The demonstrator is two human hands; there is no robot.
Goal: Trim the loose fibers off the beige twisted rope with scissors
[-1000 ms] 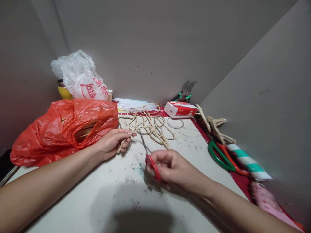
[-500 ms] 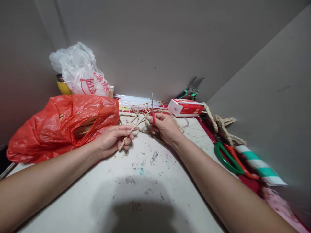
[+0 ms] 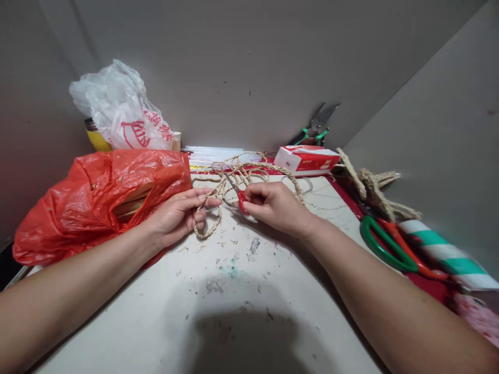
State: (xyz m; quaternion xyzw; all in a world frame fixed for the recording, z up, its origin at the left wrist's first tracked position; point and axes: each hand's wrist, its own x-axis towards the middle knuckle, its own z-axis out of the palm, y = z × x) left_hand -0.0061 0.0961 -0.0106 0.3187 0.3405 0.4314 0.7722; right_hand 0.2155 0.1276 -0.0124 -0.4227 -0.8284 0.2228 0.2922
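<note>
My left hand (image 3: 183,214) pinches a thin braided straw cord (image 3: 212,228), which hangs in a loop below the fingertips. My right hand (image 3: 273,205) is closed on the red handles of small scissors (image 3: 241,201). Their blades point up and left, against or very near the cord just right of my left fingertips. More of the cord lies tangled behind both hands, and one length curves round behind my right hand.
A red plastic bag (image 3: 97,197) with wooden pieces lies at left, a white bag (image 3: 117,106) behind it. A red-white box (image 3: 306,160), pruning shears (image 3: 317,124), straw braids (image 3: 376,189), large green-and-orange-handled scissors (image 3: 385,244) and a striped roll (image 3: 448,254) line the back and right.
The scissors have tipped from upright to pointing left toward the cord, and my right hand has turned. The cord below my left hand now forms an open loop. The view has shifted slightly.
</note>
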